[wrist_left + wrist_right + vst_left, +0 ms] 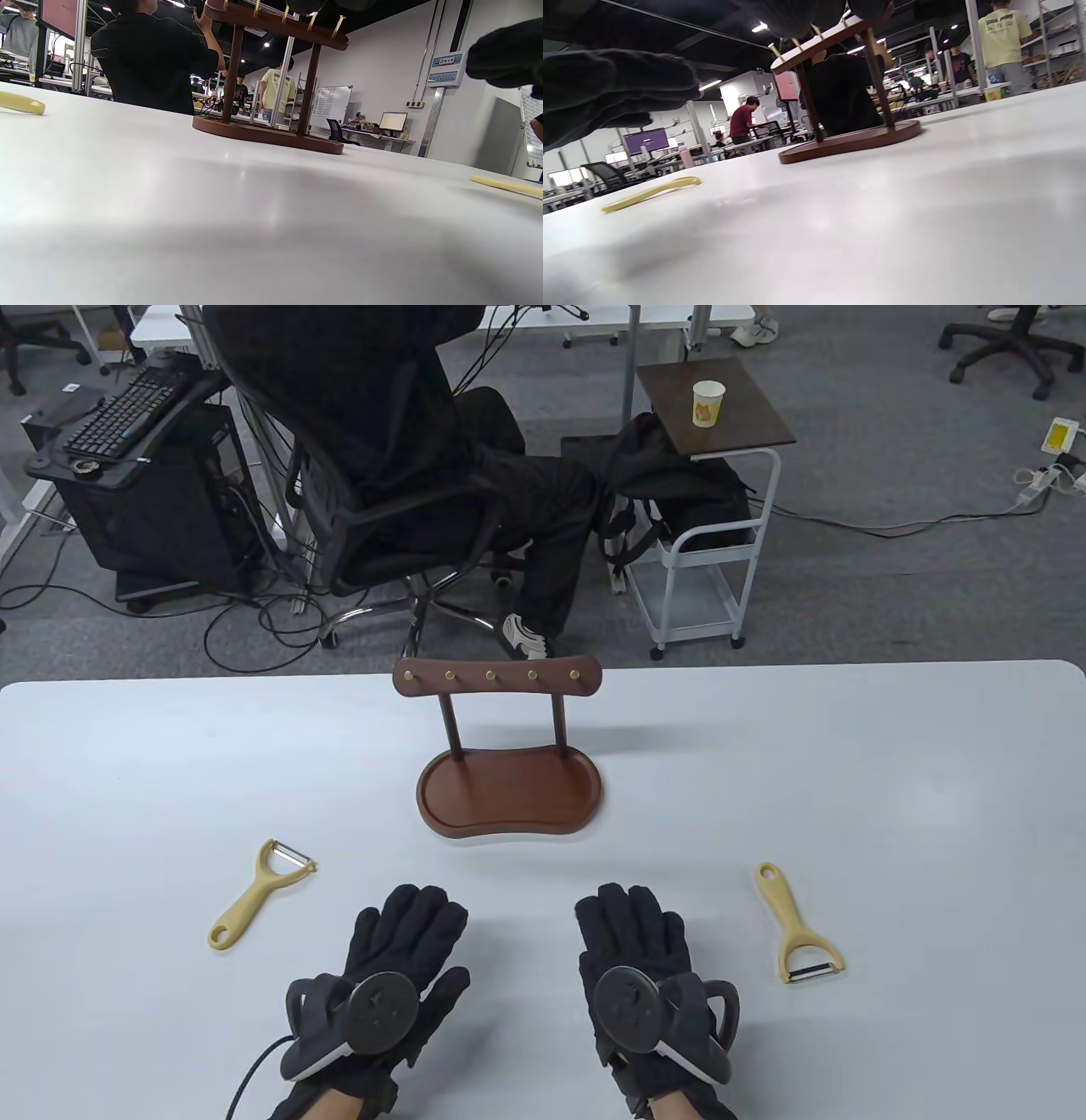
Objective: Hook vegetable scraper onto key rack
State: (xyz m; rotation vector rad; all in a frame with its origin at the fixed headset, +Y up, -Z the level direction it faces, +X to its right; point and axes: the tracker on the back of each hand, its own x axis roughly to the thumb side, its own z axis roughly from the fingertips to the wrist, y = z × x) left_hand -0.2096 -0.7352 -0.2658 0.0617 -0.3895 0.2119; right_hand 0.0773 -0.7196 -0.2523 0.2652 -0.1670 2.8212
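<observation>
The wooden key rack has brass hooks on its top bar and stands on an oval base at the table's middle. One yellow vegetable scraper lies left of my hands, blade away from me. A second scraper lies to the right, blade toward me. My left hand and right hand rest flat, palms down and empty, between the scrapers and in front of the rack. The left wrist view shows the rack and a scraper handle. The right wrist view shows the rack and a scraper.
The white table ends just behind the rack. Beyond it a person in black sits on an office chair, beside a small white cart holding a paper cup.
</observation>
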